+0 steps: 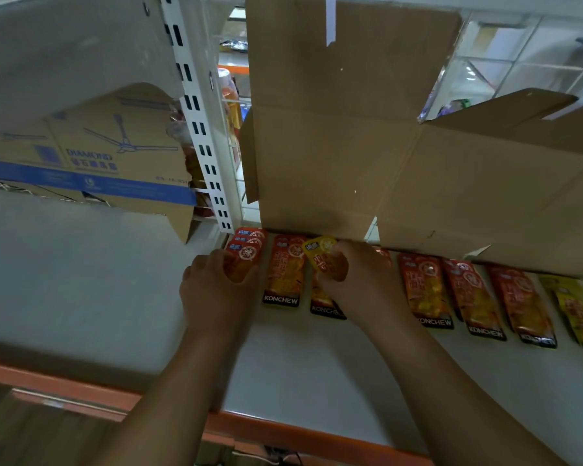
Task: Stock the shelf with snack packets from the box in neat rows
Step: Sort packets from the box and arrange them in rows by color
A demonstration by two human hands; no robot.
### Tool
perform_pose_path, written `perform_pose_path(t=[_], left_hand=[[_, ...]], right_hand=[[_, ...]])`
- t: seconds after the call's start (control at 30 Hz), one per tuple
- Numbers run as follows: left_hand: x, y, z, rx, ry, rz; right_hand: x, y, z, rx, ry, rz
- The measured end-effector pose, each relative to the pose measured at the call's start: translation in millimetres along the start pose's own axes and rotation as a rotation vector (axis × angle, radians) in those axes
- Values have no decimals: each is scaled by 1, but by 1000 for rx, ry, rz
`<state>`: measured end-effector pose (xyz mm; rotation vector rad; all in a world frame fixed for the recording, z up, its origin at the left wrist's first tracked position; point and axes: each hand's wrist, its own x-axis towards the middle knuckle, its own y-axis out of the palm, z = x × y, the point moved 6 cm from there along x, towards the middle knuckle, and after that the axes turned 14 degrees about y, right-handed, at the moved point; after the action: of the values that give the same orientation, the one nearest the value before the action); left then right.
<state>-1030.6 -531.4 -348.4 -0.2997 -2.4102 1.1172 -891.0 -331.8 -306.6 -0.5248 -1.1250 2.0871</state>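
A row of red and yellow snack packets (428,290) lies flat on the white shelf (300,371), in front of an open cardboard box (350,146). My left hand (216,290) grips a stack of red packets (246,250) at the row's left end. My right hand (360,280) pinches a yellow-topped packet (320,252) above a red packet lying in the row. One red packet (285,274) lies between my hands. The inside of the box is hidden.
A slotted white upright (202,139) divides the bays. Left of it stands a cardboard fan box (91,159) with a blue stripe. An orange shelf edge (283,432) runs along the front. Yellow packets (579,307) end the row at the right.
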Motion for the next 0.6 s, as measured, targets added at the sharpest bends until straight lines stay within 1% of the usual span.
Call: perform_pose_path(t=[0.6], left_hand=[[-3, 4, 5, 37, 34, -43]], right_hand=[[0, 6, -3, 34, 11, -6]])
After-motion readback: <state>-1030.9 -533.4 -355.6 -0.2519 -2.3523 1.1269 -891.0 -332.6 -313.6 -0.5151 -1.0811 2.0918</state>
